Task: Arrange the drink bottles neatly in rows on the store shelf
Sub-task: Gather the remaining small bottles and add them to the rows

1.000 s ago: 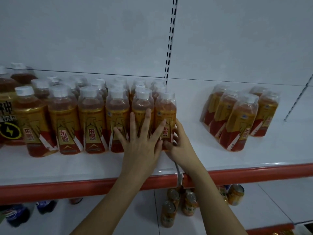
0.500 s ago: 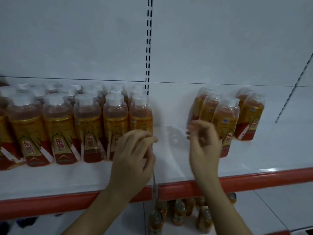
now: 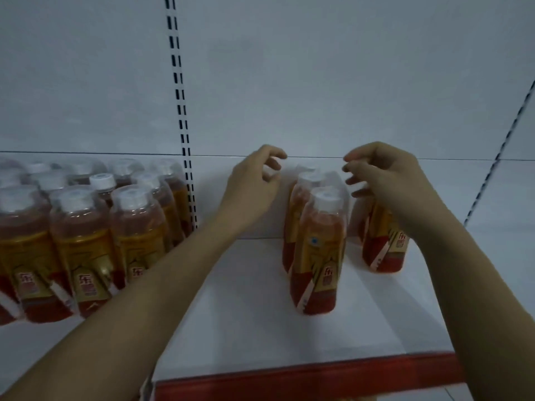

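Several orange drink bottles with red and gold labels stand packed in rows (image 3: 86, 227) on the left of the white shelf (image 3: 246, 314). A small loose group of the same bottles (image 3: 318, 250) stands to the right of the gap, with another bottle (image 3: 385, 253) partly behind my right forearm. My left hand (image 3: 249, 186) hovers just left of this group, fingers loosely curled, holding nothing. My right hand (image 3: 379, 172) hovers above and right of the caps, fingers curled, also holding nothing.
The shelf's red front edge (image 3: 304, 380) runs along the bottom. A slotted upright (image 3: 181, 111) divides the white back panel, and a second slotted upright (image 3: 503, 146) slants at the far right. Bare shelf lies between the two bottle groups.
Both hands left the packed rows on the left and moved right and up to the loose group. The view shifted right and closer to the shelf.
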A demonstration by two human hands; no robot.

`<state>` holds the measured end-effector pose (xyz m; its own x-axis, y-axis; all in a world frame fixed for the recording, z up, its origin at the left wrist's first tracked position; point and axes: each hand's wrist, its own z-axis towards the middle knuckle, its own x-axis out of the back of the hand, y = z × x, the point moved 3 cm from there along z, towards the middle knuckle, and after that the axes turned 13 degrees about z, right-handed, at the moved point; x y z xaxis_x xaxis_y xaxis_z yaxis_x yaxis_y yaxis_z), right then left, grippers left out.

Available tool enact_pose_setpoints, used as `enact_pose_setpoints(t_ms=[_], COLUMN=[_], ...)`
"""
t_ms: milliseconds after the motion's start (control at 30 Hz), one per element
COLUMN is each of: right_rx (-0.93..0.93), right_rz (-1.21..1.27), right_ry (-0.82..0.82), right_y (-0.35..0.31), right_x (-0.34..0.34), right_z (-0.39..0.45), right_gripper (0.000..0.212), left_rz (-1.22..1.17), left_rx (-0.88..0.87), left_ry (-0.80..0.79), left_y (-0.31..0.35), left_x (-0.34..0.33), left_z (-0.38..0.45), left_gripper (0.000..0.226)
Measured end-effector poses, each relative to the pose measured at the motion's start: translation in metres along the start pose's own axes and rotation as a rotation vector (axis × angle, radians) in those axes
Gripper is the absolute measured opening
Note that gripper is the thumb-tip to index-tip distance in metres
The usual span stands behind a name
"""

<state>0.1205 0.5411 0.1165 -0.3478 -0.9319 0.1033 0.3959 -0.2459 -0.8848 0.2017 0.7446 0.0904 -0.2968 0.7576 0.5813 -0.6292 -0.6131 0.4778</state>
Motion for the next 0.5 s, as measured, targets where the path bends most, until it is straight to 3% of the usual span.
enact_pose_setpoints(t_ms=[133,267,400,500], right_rx=[-0.025,-0.101,-0.145,-0.182], right_rz=[-0.100,-0.003,0.012,0.064], right_ry=[-0.249,-0.454,-0.558,-0.583], right_y=[0.001,0.013,0.028,0.037], right_x=[-0.008,-0.017,-0.021,-0.016], right_z=[0.036,0.046,0.048,0.049], right_gripper=[0.013,0.019,0.023,0.024], left_rz=[0.006,-0.024,0.012,-0.029], left_rx=[-0.047,-0.024,-0.001,0.063], left_ry=[-0.168,-0.437,-0.604,-0.640], left_y=[0.005,0.008,0.008,0.008], left_x=[-0.007,-0.022,-0.039,-0.047], left_z=[0.042,0.063,0.069,0.072], left_gripper=[0.033,0.043,0.048,0.053])
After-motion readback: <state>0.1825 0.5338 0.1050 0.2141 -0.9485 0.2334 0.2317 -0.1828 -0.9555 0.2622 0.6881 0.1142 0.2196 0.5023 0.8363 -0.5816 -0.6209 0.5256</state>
